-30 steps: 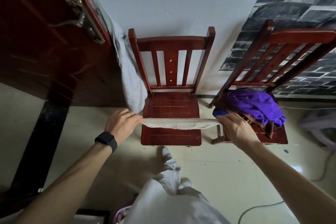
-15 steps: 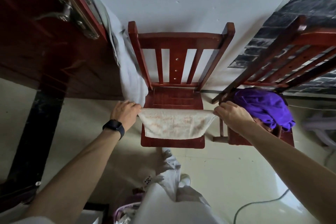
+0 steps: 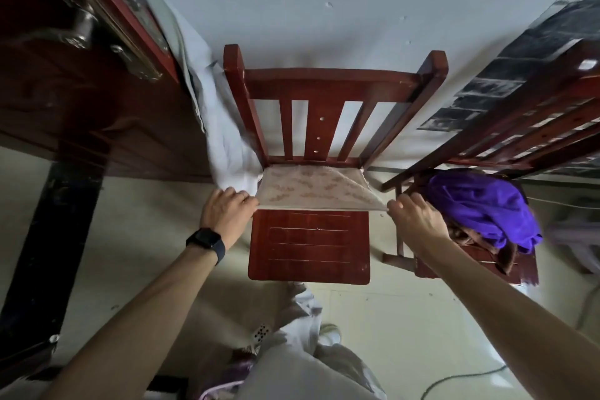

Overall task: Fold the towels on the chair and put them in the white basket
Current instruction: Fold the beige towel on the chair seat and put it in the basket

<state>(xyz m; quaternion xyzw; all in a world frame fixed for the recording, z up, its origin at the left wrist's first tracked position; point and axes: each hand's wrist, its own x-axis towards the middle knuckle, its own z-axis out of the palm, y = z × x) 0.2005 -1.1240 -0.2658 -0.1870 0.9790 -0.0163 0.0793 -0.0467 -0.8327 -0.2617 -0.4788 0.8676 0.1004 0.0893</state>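
The left hand (image 3: 227,211) and right hand (image 3: 417,221) each pinch a corner of the towel (image 3: 315,188) at the chair (image 3: 308,247) seat's 12 o'clock half; a loose pinch could let it fold crooked

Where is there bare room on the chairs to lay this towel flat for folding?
The front half of the middle chair's seat is bare, bordered behind by the beige towel that the left hand and right hand pinch at its corners. The right chair is crowded: a purple towel and brown cloth cover most of its seat.
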